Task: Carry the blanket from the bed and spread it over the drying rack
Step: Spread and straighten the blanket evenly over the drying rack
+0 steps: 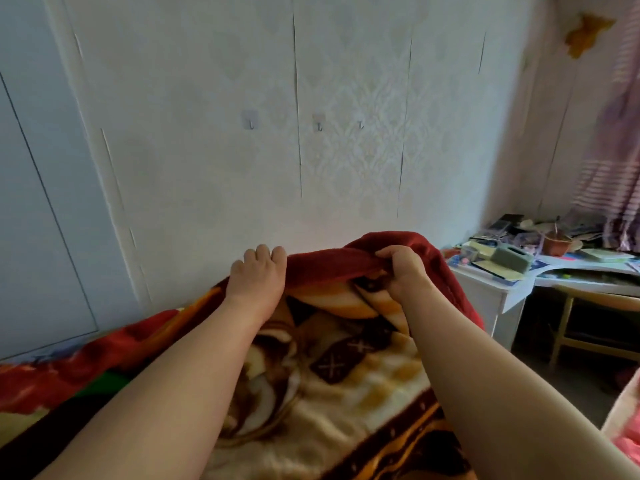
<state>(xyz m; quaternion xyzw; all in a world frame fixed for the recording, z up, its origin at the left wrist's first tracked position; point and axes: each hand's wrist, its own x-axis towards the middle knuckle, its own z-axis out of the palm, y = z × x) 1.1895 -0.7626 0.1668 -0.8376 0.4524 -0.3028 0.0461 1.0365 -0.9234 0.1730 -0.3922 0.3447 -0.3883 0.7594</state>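
the blanket [346,382] is lying on the bed [69,368], cream and brown face up, with its red far edge lifted near the bed's wall-side edge. that edge is grasped by both hands. the left hand [258,275] is curled over it from above, knuckles up. the right hand [401,268] is clenched round a bunched fold just beside it. the left fingertips are hidden behind the cloth, so how much is caught there cannot be told. the rack is not in view.

the step in hand is judged to be the gathering of the blanket for lifting; the carrying is not yet begun. it would be done well if the cloth were drawn towards the body in folds, hand over hand, so that the bulk is collected against the chest and nothing is left trailing. a thick pile like this is likely to be heavy and to slip, so deep handfuls are called for, not pinches at the hem. the cluttered desk [485,282] stands near the bed's right end, and things could be swept off it by a swung corner. the load is best kept high and close.
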